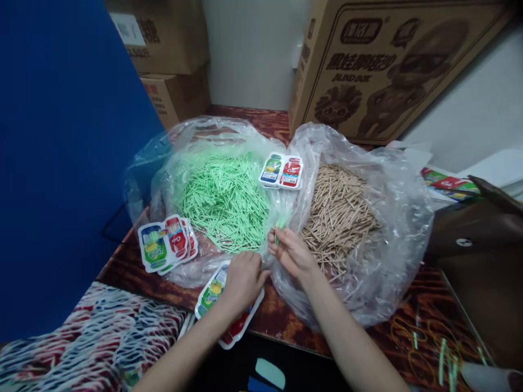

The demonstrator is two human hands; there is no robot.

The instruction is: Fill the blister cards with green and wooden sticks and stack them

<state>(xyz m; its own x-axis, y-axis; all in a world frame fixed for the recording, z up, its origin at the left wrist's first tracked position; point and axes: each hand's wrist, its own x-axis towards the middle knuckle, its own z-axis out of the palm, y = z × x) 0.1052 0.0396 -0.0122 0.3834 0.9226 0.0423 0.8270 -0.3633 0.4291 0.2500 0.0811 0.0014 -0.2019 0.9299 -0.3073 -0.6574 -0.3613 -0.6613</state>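
My right hand is closed in a pinch on a few thin green sticks, between the two heaps. Beside it, my left hand has its back turned up and fingers curled at the front edge of the green stick heap; what they hold, if anything, is hidden. Under my left hand and forearm lies a printed, jar-shaped double packet, partly covered, at the table's front edge. The green sticks lie in an open clear plastic bag. Brown sticks fill another clear bag on the right.
Several similar packets are stacked at the left, and more rest between the bags. Cardboard boxes stand behind. A blue panel borders the left. Rubber bands and loose green sticks lie at front right.
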